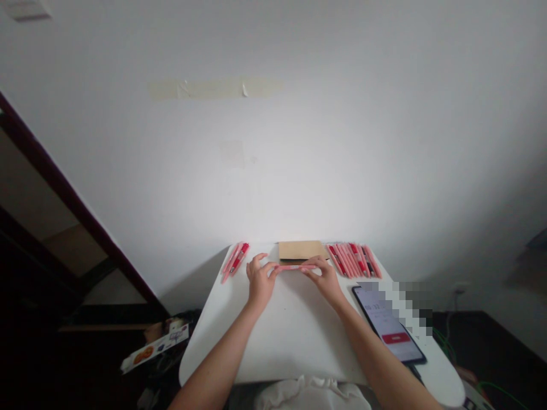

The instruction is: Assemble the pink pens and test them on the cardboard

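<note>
A slim pink pen [293,267] is held level above the white table, one end in each hand. My left hand [260,283] pinches its left end between thumb and finger, the other fingers raised. At the right end, my right hand [325,279] grips it with thumb and fingertips. Just behind the pen lies a brown cardboard box [301,250], its dark front edge partly hidden by the hands. A few pink and red pens [235,261] lie left of my left hand. Several more pink, red and dark pens [354,260] lie side by side beyond my right hand.
A phone [387,324] with a lit screen lies on the right of the white table [294,341], near my right forearm. The table's back edge meets a white wall [299,171]. Green cables [447,344] hang at the lower right.
</note>
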Available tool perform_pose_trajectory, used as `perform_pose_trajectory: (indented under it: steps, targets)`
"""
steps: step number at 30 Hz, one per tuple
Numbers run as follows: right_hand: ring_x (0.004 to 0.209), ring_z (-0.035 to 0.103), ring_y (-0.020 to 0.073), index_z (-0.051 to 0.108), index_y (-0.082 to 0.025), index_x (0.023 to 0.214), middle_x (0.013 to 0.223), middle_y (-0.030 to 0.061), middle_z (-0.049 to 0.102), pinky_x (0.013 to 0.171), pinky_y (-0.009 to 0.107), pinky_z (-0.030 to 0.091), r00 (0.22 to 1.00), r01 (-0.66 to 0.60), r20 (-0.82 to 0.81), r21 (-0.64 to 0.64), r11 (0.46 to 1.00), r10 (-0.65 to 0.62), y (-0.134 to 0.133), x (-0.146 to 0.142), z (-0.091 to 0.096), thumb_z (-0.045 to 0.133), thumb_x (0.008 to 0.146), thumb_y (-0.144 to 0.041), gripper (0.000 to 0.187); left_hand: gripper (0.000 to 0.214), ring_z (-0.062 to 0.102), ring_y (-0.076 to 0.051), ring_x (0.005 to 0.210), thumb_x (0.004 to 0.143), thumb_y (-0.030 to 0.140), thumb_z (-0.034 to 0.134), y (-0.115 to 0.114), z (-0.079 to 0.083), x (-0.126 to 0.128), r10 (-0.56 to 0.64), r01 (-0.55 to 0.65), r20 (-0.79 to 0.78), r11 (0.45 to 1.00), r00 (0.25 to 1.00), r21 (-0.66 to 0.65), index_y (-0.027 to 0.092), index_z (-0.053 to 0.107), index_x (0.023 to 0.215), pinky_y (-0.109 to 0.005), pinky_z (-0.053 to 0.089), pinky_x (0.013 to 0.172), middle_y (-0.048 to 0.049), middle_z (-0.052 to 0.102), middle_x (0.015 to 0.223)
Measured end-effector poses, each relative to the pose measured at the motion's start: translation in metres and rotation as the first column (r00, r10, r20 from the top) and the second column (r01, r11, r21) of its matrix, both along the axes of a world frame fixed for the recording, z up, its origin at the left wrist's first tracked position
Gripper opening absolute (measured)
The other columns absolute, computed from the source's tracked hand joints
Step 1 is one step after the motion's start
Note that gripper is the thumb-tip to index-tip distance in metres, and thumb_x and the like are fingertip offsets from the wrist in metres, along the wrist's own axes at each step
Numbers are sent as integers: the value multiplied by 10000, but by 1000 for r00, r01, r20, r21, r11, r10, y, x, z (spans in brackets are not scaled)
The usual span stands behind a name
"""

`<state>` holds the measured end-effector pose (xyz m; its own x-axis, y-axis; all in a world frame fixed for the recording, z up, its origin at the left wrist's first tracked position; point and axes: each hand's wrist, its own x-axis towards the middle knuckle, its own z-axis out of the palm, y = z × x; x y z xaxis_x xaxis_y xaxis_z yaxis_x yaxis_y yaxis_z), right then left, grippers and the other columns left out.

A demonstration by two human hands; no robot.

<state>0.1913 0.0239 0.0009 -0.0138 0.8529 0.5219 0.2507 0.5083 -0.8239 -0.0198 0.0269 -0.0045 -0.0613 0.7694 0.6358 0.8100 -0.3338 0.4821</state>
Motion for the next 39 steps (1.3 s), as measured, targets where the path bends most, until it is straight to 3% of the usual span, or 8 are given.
perform_pose_trajectory:
  steps: [7, 13, 17, 23, 29, 34, 39]
  targets:
    - [859, 630, 215, 655, -211, 791, 878, 47, 680, 829, 376, 501, 931, -154, -354, -168, 974, 86, 2, -8, 0, 730, 731, -588, 389, 41, 530, -261, 1176, 763, 273, 764, -4, 1, 5, -95, 95, -34, 995, 995, -23, 287, 763, 801, -515, 385, 1064, -62, 573, 1208]
    - [863, 626, 200, 611, -234, 858, 909, 22, 647, 861, 439, 542, 747, -377, -650, -245, 893, 137, -2, -12, 3, 768, 699, -579, 411, 62, 539, -256, 1163, 745, 285, 786, -8, 3, 9, -179, 176, -46, 983, 983, -54, 297, 764, 802, -547, 367, 1085, -53, 579, 1192]
    - [858, 632, 183, 612, -248, 845, 919, -4, 665, 850, 431, 545, 600, -503, -790, -250, 827, 126, -4, -11, 5, 821, 688, -480, 349, 69, 544, -253, 1161, 770, 296, 765, -8, 3, 9, -217, 214, -53, 976, 975, -47, 296, 766, 838, -546, 374, 1083, -60, 573, 1185]
    - [867, 651, 191, 625, -277, 900, 896, -20, 686, 797, 421, 552, 457, -555, -886, -217, 803, 76, -3, -7, 5, 807, 730, -439, 297, 91, 548, -253, 1151, 779, 311, 757, -8, 2, 9, -225, 223, -54, 974, 973, -48, 295, 762, 868, -551, 361, 1092, -58, 580, 1177]
    - [634, 550, 121, 626, -298, 1002, 706, -68, 591, 743, 383, 545, 340, -563, -939, -159, 811, 52, 2, -4, 3, 780, 766, -448, 320, 97, 539, -254, 1168, 780, 315, 758, -9, 3, 8, -205, 202, -48, 977, 977, -71, 287, 751, 873, -558, 323, 1115, -52, 589, 1183]
    - [576, 492, 117, 623, -264, 870, 640, -58, 518, 624, 314, 488, 209, -619, -977, -91, 780, 52, 2, -2, 6, 678, 813, -568, 314, 104, 542, -244, 1146, 827, 338, 700, -6, 0, 6, -206, 201, -54, 976, 977, -86, 273, 746, 892, -499, 386, 1075, -61, 604, 1168]
    - [566, 476, 116, 571, -237, 718, 621, -50, 500, 606, 301, 448, 171, -657, -982, -53, 752, 81, -2, 1, 10, 625, 837, -525, 316, 172, 538, -250, 1160, 817, 286, 695, -3, -5, 5, -257, 231, -118, 953, 959, -195, 258, 732, 983, -480, 382, 1076, -68, 649, 1149]
